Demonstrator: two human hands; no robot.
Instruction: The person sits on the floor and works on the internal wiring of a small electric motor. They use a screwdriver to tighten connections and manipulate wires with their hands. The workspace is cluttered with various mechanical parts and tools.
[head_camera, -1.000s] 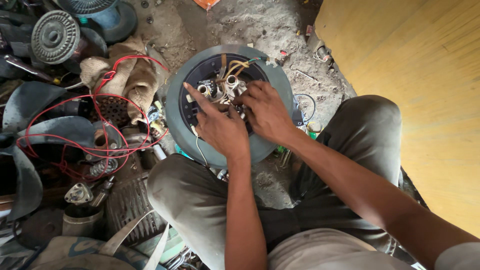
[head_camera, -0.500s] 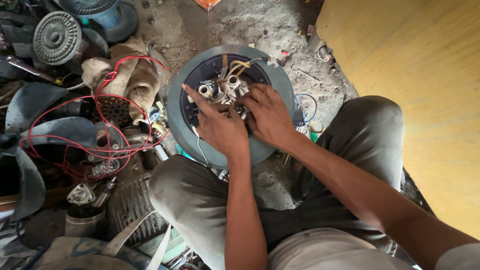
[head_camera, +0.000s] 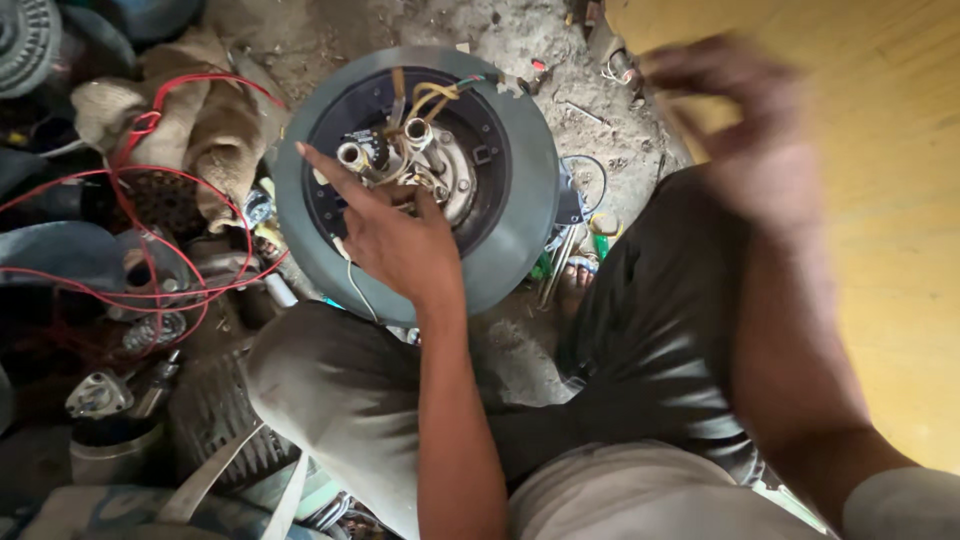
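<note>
Dusty workshop floor (head_camera: 500, 30) holds a round grey motor housing (head_camera: 520, 190), opened, wiring exposed, not reassembled. Left hand (head_camera: 395, 235) rests spread on its hub, grasping nothing; right hand (head_camera: 745, 130) blurred, grip unclear.

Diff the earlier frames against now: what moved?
The right hand lifted off the round motor housing and swung up and right, blurred, nothing visibly in it. The left hand stays on the wiring hub. The red wires are unchanged.
</note>
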